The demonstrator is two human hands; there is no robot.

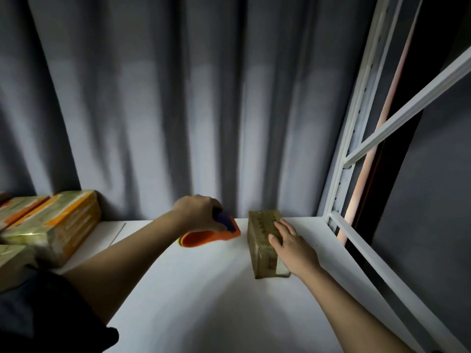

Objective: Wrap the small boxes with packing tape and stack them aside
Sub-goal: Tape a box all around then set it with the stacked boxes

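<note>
While the left hand (pixel 197 211) grips the tape dispenser (pixel 210 234) and the right hand (pixel 290 244) presses flat on the small box (pixel 262 244) at the table's (pixel 204 289) back right, that box could skid, wrinkling tape

The room was dim. Soft light fell on the grey curtain (pixel 204 98) in pale bands between dark folds, and the white tabletop (pixel 204 289) was the brightest surface. Wide-angle distortion bent the white frame (pixel 362 118) at right. Detail looked soft, perhaps from motion blur.
</note>
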